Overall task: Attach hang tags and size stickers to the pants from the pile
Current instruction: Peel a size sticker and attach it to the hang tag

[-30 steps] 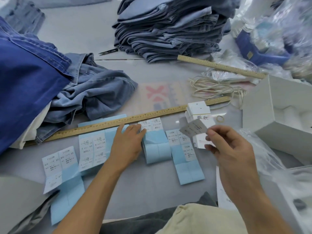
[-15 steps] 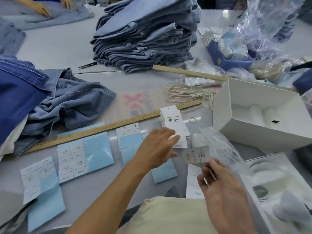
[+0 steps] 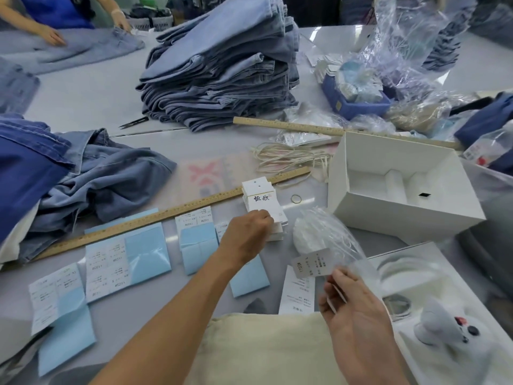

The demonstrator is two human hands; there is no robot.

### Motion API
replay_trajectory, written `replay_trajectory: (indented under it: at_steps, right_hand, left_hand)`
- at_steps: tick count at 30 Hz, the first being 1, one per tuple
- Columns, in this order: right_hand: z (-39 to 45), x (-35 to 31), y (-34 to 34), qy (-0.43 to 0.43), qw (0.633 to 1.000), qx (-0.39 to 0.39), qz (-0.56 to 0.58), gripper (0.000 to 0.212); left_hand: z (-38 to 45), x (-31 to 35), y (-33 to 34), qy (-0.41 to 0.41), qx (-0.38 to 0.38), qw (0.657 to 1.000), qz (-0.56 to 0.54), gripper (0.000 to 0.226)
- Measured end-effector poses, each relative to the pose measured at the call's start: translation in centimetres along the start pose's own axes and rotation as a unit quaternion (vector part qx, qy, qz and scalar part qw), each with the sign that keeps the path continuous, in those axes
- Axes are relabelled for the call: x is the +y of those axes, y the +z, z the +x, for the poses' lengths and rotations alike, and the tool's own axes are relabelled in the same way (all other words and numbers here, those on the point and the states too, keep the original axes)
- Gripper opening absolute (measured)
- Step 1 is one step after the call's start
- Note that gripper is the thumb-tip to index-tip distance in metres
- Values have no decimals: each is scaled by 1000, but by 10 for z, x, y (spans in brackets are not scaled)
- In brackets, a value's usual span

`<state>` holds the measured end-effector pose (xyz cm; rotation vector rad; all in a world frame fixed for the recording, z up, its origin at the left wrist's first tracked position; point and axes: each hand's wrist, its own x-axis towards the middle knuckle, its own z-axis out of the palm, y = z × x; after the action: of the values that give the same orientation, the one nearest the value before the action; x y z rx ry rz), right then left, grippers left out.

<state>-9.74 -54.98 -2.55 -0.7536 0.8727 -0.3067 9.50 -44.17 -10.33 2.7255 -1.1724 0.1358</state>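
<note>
Left hand (image 3: 245,236) now gripping hang tag stack (image 3: 262,207), right hand (image 3: 354,315) pinching one size sticker (image 3: 312,263), two rulers (image 3: 155,220)

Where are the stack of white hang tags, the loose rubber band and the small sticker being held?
stack of hang tags (image 3: 261,197): head view, on the top tag's printed face.
rubber band (image 3: 296,198): head view, on the ring.
size sticker (image 3: 312,263): head view, middle of the label pinched by the right hand (image 3: 358,309).

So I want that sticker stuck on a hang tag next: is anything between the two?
Nothing visible: bare table lies between the sticker in the right hand and the tag stack, where the left hand already rests.
</note>
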Motion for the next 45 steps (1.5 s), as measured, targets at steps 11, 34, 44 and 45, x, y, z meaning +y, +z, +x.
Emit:
replay_trajectory:
  at_steps: [11,34,44,45]
  right_hand:
    - [-15,-15,-19,-12,1000,-7,0,13]
    - [-165,76,13,128,989,-67,-26,20]
    - [-201,104,11,161,984,-52,52,36]
    - [-202,105,9,148,987,-56,43,34]
  left_hand:
    - [-67,-11,-77,-42,255,961,-103,11]
    - [-340,85,-107,-299,240,780,-495,9]
    - [-314,94,-124,-381,182,606,-674,12]
    - [-316,93,-124,-384,181,601,-678,10]
